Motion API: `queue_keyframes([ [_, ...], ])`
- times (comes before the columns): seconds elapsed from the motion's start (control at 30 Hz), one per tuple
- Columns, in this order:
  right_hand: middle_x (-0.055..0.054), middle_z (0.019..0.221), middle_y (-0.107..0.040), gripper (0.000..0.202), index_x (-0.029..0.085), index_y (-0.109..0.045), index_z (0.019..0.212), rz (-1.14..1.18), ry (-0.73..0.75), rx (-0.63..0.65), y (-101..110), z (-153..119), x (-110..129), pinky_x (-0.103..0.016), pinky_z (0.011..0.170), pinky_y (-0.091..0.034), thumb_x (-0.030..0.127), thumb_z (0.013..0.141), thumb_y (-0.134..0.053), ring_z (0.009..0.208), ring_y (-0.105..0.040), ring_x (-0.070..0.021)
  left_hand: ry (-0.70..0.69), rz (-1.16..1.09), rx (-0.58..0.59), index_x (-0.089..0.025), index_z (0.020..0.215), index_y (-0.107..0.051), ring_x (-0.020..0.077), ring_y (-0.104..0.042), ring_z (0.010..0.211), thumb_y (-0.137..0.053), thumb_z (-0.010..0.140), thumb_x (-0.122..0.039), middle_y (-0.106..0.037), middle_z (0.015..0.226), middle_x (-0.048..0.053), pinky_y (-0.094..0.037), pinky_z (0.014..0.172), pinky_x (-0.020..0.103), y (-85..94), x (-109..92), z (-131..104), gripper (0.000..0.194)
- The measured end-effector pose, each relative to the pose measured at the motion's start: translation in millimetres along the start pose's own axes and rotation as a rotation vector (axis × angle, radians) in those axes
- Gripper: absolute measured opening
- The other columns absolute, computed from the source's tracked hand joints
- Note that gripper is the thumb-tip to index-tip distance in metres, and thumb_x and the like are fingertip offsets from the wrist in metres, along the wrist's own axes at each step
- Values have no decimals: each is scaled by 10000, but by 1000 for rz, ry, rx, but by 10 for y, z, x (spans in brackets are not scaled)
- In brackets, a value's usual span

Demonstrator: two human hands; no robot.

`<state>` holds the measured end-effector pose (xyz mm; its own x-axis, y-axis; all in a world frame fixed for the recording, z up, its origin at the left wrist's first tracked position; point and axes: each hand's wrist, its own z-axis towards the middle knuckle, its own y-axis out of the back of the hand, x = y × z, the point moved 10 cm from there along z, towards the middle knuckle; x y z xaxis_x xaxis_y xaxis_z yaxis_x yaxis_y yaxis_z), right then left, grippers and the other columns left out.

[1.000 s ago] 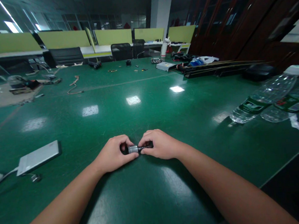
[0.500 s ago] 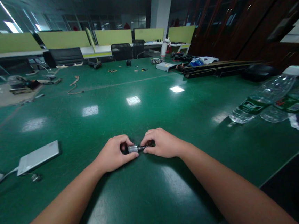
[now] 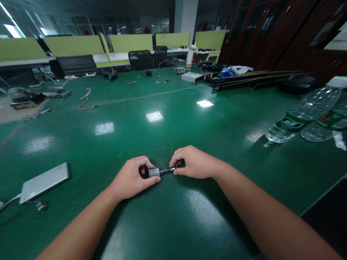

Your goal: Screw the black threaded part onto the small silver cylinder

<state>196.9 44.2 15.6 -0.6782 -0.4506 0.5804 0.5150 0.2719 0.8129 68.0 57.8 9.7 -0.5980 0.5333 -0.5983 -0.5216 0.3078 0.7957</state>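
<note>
My left hand (image 3: 133, 176) is closed on a small grey metal cylinder (image 3: 154, 172), thumb in front and fingers behind. A thin dark rod (image 3: 165, 171) extends from the cylinder's right end. At the rod's right end, the fingertips of my right hand (image 3: 191, 163) pinch a small dark, shiny piece (image 3: 172, 169), partly covered by the fingers. Both hands are low over the green table (image 3: 125, 138), near its middle. Whether the rod and the pinched piece are one part, I cannot tell.
A flat grey box (image 3: 46, 182) with a cable lies at the left. Two clear water bottles (image 3: 305, 108) (image 3: 337, 121) stand at the right. Farther back are a white box (image 3: 192, 77), long dark strips (image 3: 242, 81) and a short cord (image 3: 85, 100).
My right hand has moved a little to the right and away from my left hand, exposing more of the rod. My left hand has stayed in place on the cylinder.
</note>
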Motion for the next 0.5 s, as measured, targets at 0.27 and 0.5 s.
queue_keyframes([
  [0.27,-41,842,-725,152,176,-759,893,-5,-100,28,80,-56,-150,-263,685,-456,186,748,-715,754,-641,-152,9,-8,7,-162,811,-639,154,-547,656,-734,739,-399,-605,727,6,-390,609,262,6,5,-9,265],
  [0.5,-42,853,-724,163,170,-758,901,12,-111,42,104,-81,-206,-255,670,-454,207,748,-717,747,-635,-146,16,3,15,-165,818,-641,156,-549,663,-730,744,-418,-604,732,4,-388,612,262,-10,15,-12,279],
])
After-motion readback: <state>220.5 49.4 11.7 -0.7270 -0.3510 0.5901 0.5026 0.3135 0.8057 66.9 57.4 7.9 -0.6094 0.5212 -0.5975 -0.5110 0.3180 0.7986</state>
